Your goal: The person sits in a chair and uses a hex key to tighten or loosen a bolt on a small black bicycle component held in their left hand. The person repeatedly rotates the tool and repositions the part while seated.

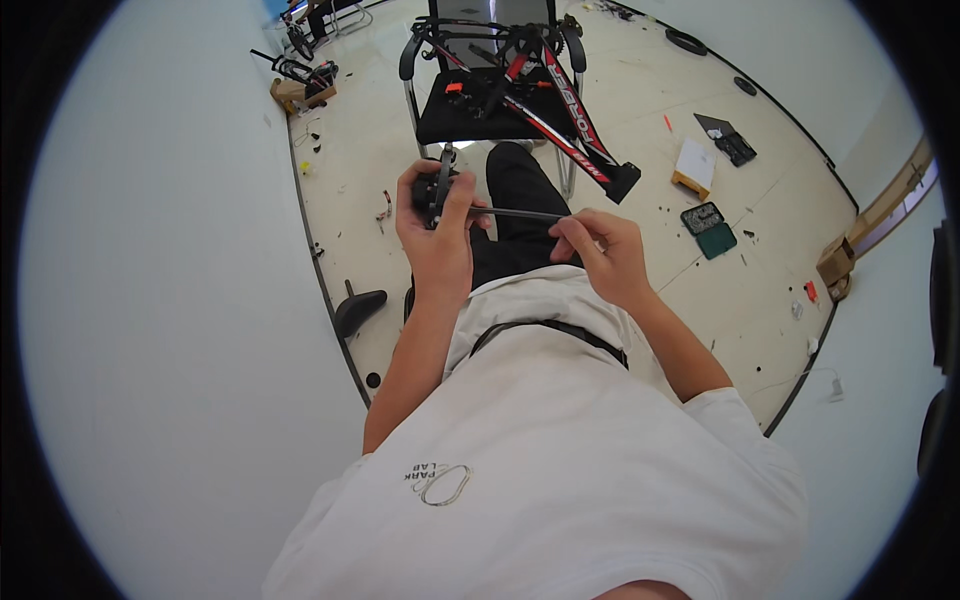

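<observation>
My left hand (pixel 440 245) is closed around a dark bicycle part (pixel 424 197) with a narrow arm standing up from it; it looks like a crank arm with a pedal, though the fingers cover much of it. A slim dark metal rod (pixel 520 212) runs sideways from that part to my right hand (pixel 608 255). Thumb and fingers of the right hand pinch the rod's far end. Where the rod meets the part is hidden behind my left fingers. Both hands are above my lap, in front of the chair.
A red, black and white bicycle frame (pixel 570 100) lies across a black chair (pixel 440 118) ahead. On the floor at right are an open green tool case (pixel 715 238), a white box (pixel 693 165) and a black case (pixel 735 148). A saddle (pixel 360 312) lies left by the wall.
</observation>
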